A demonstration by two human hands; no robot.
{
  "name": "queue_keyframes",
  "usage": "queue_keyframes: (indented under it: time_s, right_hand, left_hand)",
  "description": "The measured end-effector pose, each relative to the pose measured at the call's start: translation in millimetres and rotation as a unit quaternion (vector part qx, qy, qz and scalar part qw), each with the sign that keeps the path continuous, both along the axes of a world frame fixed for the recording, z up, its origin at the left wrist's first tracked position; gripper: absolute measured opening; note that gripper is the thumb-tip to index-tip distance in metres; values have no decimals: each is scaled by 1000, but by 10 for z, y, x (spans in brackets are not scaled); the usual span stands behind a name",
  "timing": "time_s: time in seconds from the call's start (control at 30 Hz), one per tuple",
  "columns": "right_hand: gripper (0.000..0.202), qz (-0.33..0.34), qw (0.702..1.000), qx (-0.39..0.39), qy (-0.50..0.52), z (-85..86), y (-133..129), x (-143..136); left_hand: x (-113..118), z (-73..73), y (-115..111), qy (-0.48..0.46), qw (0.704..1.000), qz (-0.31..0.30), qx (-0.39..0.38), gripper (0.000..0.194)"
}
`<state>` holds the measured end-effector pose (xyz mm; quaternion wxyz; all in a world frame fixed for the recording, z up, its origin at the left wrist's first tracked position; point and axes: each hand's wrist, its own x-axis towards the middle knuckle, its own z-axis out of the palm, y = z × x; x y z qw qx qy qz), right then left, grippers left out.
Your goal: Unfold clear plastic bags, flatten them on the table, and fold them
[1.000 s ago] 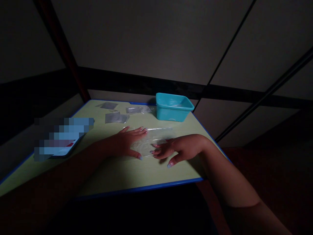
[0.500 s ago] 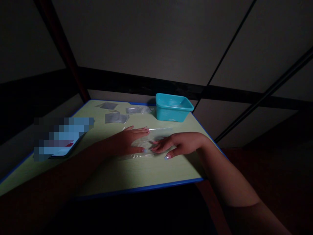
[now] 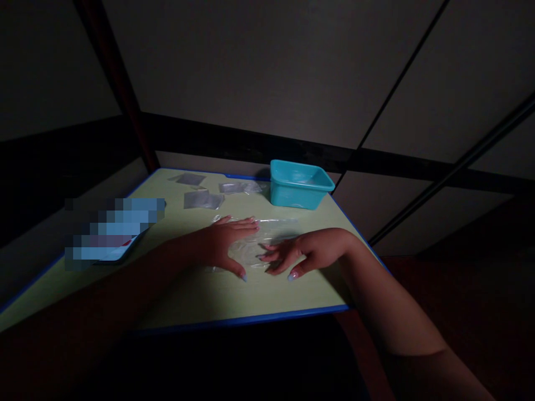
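Both forearms reach forward and converge mid-frame. Left hand (image 3: 223,245) flat, palm down, fingers (image 3: 246,224) stretched out together, thumb splayed back toward the body. Right hand (image 3: 305,253) palm down, wrist slightly raised, fingers spread and curled, tips pressing down, pointing toward the left hand. Hands near, not touching.

Dim workroom, partition walls (image 3: 259,67), worktable (image 3: 234,295)
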<state>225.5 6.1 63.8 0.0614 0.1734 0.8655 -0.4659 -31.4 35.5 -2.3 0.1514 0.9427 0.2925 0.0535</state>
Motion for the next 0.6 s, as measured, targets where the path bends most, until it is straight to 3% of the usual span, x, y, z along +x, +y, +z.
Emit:
queue_keyframes:
  time_s: [0.4,0.6]
  right_hand:
    - [42,36,998,56,-13,-44,13,38]
    - [44,48,998,50,-7,-67,54,39]
  left_hand:
    - [-16,-34,58,44,999,5,0,110]
    - [-8,-21,32,21,1000,9,6,93]
